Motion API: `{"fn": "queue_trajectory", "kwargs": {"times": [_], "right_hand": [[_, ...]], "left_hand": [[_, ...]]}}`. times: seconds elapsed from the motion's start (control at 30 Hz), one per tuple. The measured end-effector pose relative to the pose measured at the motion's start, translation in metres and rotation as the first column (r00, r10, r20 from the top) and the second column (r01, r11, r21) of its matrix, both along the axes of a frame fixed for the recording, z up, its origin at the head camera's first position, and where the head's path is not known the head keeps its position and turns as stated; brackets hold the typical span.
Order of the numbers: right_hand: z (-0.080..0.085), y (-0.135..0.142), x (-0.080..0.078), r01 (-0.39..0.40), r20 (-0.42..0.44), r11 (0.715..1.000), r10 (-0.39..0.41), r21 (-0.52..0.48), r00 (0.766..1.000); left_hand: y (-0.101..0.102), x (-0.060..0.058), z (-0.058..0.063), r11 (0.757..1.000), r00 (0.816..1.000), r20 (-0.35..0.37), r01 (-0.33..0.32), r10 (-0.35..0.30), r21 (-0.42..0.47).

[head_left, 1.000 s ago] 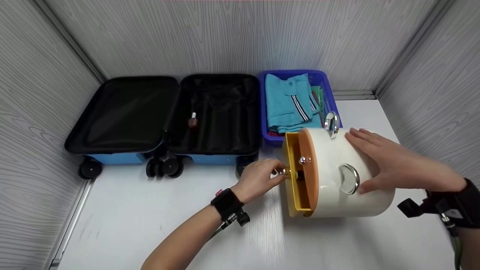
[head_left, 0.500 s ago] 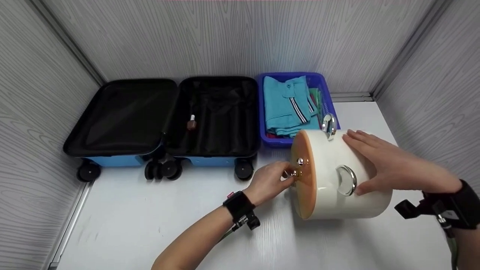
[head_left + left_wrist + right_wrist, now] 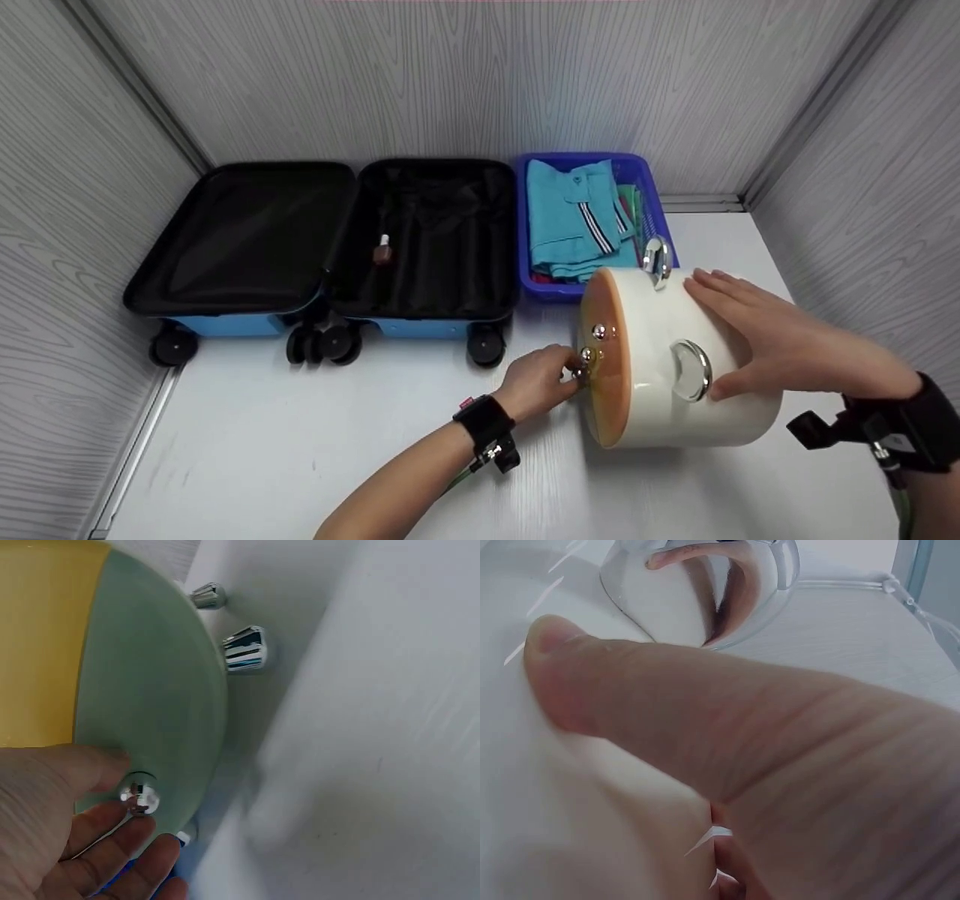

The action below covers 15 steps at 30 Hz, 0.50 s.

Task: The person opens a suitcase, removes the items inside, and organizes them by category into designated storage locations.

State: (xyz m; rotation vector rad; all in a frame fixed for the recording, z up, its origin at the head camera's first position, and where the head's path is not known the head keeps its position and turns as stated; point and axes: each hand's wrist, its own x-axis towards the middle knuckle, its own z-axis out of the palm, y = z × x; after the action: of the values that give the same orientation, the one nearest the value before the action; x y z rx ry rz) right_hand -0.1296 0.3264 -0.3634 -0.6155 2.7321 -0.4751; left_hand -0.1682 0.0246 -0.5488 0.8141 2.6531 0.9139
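Note:
A white drum-shaped box (image 3: 660,420) lies with its round drawer front facing left. That front shows orange, yellow and green drawer faces, the green one (image 3: 161,690) clearest in the left wrist view. My left hand (image 3: 536,382) is at the green drawer, thumb and fingers around its silver knob (image 3: 140,793). Two more silver knobs, the orange drawer's (image 3: 599,331) and the yellow drawer's (image 3: 588,355), stick out above it. My right hand (image 3: 780,337) rests spread on the box's curved side, its thumb (image 3: 562,682) beside a chrome handle (image 3: 691,370).
An open blue suitcase (image 3: 420,328) with black lining stands on the left, a small brown bottle (image 3: 383,252) with a white cap inside. Behind the box is a blue basket (image 3: 523,225) of folded turquoise clothes (image 3: 562,225). Grey wood-grain walls (image 3: 450,75) enclose the table.
The yellow drawer, pulled out a second ago, has been pushed in by my left hand. That hand has since moved down to the green drawer's knob. My right hand stays on the box.

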Motion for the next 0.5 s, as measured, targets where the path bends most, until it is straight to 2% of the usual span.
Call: {"fn": "queue_trajectory", "kwargs": {"times": [0.2,0.5], "right_hand": [[0.0004,0.0006,0.0011,-0.015,-0.016,1.0,0.015,-0.003,1.0],[0.0011,0.0,0.0001,0.006,0.02,1.0,-0.006,0.016,1.0]], "left_hand": [[0.0039,-0.003,-0.005,1.0,1.0,0.005,-0.012,0.012,-0.002],[-0.0015,-0.0054,-0.0067,1.0,0.999,-0.032,0.029,-0.029,-0.009]]}}
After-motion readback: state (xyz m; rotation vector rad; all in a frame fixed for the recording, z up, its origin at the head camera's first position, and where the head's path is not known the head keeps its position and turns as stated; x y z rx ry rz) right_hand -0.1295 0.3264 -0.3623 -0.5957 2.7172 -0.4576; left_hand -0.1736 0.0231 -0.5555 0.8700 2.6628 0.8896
